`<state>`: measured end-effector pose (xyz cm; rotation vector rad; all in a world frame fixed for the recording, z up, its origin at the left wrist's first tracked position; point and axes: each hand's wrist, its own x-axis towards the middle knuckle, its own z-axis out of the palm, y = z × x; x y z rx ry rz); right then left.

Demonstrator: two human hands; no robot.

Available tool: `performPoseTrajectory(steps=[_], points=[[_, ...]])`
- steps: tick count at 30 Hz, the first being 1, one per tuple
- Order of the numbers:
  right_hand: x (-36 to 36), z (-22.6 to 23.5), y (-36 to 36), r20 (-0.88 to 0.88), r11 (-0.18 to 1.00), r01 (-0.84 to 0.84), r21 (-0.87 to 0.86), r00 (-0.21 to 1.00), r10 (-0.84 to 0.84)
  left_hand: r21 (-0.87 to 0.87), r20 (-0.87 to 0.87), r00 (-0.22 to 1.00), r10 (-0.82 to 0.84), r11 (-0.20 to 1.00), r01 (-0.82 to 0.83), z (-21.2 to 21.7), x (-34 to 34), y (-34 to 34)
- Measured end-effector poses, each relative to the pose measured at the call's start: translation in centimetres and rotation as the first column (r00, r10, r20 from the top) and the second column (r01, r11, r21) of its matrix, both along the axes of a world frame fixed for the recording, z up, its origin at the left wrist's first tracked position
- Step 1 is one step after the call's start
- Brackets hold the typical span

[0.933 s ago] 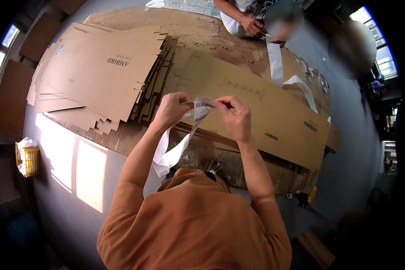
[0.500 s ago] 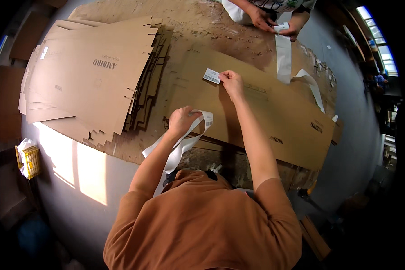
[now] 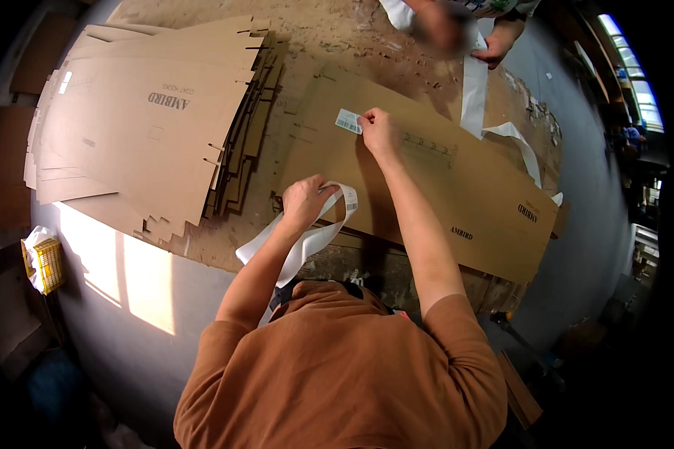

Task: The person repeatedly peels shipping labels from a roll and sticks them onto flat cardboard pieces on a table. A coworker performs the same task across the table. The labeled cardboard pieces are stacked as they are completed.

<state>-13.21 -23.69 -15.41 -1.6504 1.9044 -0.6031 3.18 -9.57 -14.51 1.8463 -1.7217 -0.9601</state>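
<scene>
Pinched at its right edge by my right hand [image 3: 380, 135] is a white barcode label [image 3: 348, 120], over the upper left part of a flat cardboard sheet [image 3: 412, 196]. Whether the label lies fully against the cardboard, I cannot tell. My left hand [image 3: 305, 202] grips a white strip of labels [image 3: 318, 238], which loops out past the fingers and hangs down toward my body. One printed label shows on the loop beside the thumb. The cardboard sheet lies flat on the table in front of me, with dark print at its right end.
A tall stack of flat cardboard sheets [image 3: 138, 120] covers the left of the worn table [image 3: 337, 34]. Across from me a co-worker's hands [image 3: 499, 43] hold another label strip [image 3: 473, 93], trailing onto the table. A yellow basket [image 3: 45, 266] with white material stands at far left.
My right hand has moved slightly left and up with the label, which now sits closer to the cardboard. My left hand stays nearly still. The co-worker's left-side hand has moved and blurred.
</scene>
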Motion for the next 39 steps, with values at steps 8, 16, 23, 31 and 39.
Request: performPoseTrajectory(steps=[8,16,23,31,39], points=[[0.1,2.6,0.9,-0.371,0.997,-0.043,0.065,0.926,0.064,-0.044,0.007,1.000,0.021,0.999,-0.021,-0.2,0.0,0.6],[-4.1,0.4,7.5,-0.479,0.965,-0.198,-0.173,0.873,0.093,-0.026,0.071,0.997,-0.012,1.000,0.014,-0.2,-0.8,0.4],[-19.5,0.3,20.0,-0.286,0.955,0.123,-0.269,0.937,-0.201,-0.119,-0.048,0.998,0.040,0.992,-0.046,-4.1,0.4,1.9],[-46.3,1.1,35.4,-0.396,0.613,0.762,-0.211,0.506,-0.766,-0.008,-0.170,0.972,-0.161,0.987,0.162,-1.0,-11.8,6.2],[-58.4,-2.5,37.0,-0.514,0.656,0.717,-0.237,0.481,-0.711,-0.104,-0.199,0.978,-0.069,0.993,0.048,-5.8,-12.2,6.7]])
